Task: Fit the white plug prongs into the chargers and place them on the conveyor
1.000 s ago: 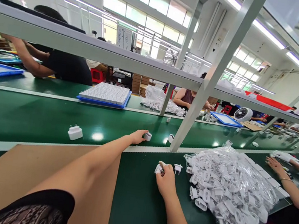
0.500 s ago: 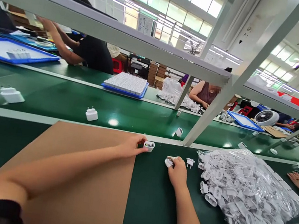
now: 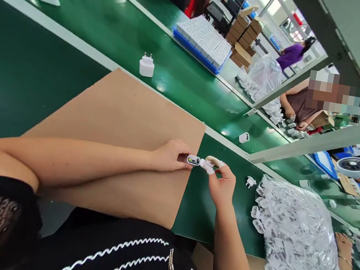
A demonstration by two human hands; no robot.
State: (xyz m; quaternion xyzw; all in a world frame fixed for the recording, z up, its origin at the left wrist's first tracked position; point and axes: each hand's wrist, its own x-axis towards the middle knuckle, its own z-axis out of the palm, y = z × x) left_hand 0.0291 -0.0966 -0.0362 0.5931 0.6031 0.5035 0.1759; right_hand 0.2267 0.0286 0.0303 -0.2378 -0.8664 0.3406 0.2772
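Note:
My left hand [image 3: 174, 156] is closed on a white charger housing [image 3: 193, 160], whose open end faces right and shows a circuit board inside. Close beside that end, my right hand [image 3: 223, 183] pinches a small white plug cap [image 3: 207, 164]; white covers on the fingertips partly hide it. The two parts are touching or nearly so; I cannot tell which. A loose plug cap with pins [image 3: 251, 182] lies on the green table right of my right hand. Farther right sits a clear bag full of white plug caps [image 3: 298, 233].
A brown cardboard sheet [image 3: 139, 132] lies under my left arm. Beyond a pale rail, the green belt [image 3: 103, 34] carries white chargers [image 3: 146, 66] and an open housing [image 3: 244, 138]. A slanted metal post [image 3: 302, 148] stands right. A co-worker's hand [image 3: 344, 245] is beside the bag.
Both hands have come together, the right bringing its plug cap up to the housing's open end. My view has tilted and turned downward. Chargers on the belt appear shifted.

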